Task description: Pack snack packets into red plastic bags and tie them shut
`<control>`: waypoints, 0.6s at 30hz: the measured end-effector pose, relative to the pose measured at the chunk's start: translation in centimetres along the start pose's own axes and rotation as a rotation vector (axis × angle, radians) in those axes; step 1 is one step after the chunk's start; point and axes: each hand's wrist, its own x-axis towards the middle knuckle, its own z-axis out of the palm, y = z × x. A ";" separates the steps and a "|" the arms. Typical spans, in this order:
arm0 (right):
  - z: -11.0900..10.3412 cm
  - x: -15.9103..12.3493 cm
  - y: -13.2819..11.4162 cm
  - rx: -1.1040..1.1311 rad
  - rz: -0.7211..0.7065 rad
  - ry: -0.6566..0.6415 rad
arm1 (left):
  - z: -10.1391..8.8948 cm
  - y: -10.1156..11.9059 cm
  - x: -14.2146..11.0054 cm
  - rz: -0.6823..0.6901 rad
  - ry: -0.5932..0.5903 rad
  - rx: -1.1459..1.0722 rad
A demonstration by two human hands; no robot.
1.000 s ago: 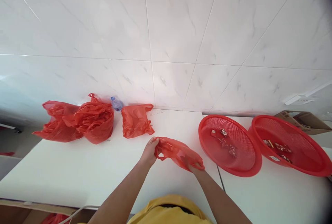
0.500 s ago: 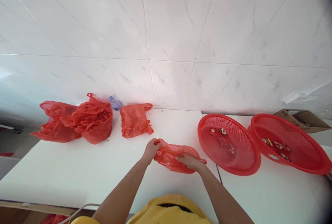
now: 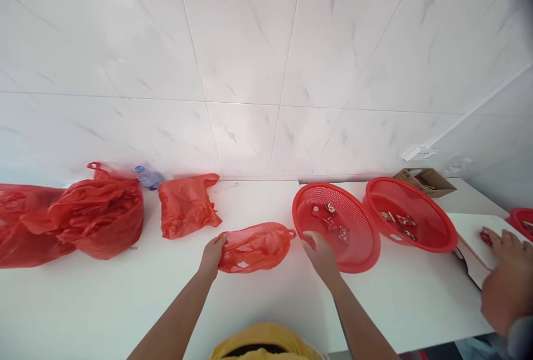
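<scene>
Our left hand [image 3: 213, 253] pinches the red plastic bag [image 3: 255, 247] on the bench [image 3: 125, 304]; right hand [image 3: 320, 253], grip open, reaches the near red basket [image 3: 366, 249] beside the bag. One-handed, the mouth could sag shut.

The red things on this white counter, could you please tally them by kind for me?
Red plastic bags: 4
Red mesh baskets: 2 in full view, plus part of another red rim at the far right edge
Total: 6 in full view
</scene>
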 end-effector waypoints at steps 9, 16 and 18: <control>-2.6 -5.4 9.6 -0.599 -0.076 -0.041 | 0.1 0.6 0.2 -0.079 0.019 -0.210; -5.4 -8.0 9.1 -0.487 0.168 -0.205 | -0.1 0.8 0.3 -0.084 0.059 -0.283; -7.0 -7.7 9.6 -0.364 0.311 -0.205 | -0.1 0.7 0.2 -0.100 0.070 -0.291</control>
